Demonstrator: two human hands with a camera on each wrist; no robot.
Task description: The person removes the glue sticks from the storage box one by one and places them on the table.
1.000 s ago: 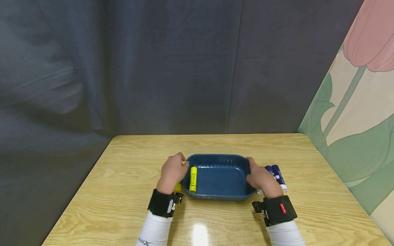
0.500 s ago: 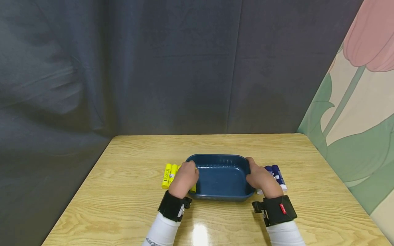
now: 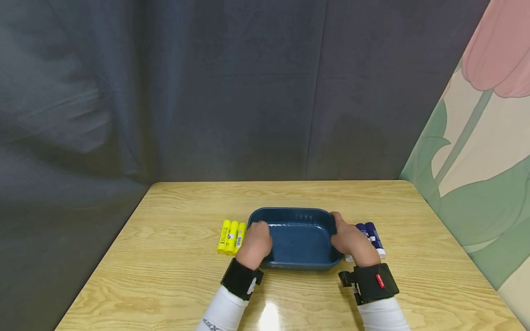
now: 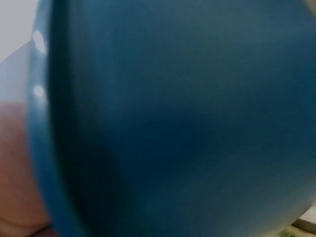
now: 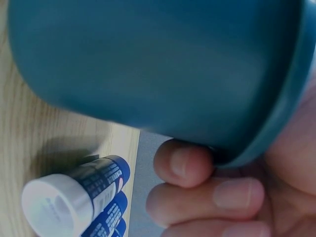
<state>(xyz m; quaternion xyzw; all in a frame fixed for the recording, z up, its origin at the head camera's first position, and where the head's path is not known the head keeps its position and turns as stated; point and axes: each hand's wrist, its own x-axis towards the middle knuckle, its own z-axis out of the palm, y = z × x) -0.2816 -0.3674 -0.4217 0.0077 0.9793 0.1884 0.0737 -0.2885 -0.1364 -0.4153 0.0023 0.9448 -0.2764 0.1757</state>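
Observation:
A dark blue oblong dish stands mid-table. My right hand grips its right end; in the right wrist view curled fingers press the outer wall below the rim. Over the dish's left end is my left hand, its fingers bent and reaching inside; in the left wrist view the dish wall hides the fingertips. The yellow tube that lay there is covered, so whether I hold it cannot be seen. Left of the dish, 3 yellow tubes, like glue sticks, lie side by side.
Navy glue sticks with white ends lie right of the dish, partly behind my right hand; the right wrist view shows several of these glue sticks. A dark curtain hangs behind the wooden table.
My left hand has moved right from the dish's left rim over the yellow tube inside, covering it and uncovering the yellow tubes outside. My right hand has stayed on the dish.

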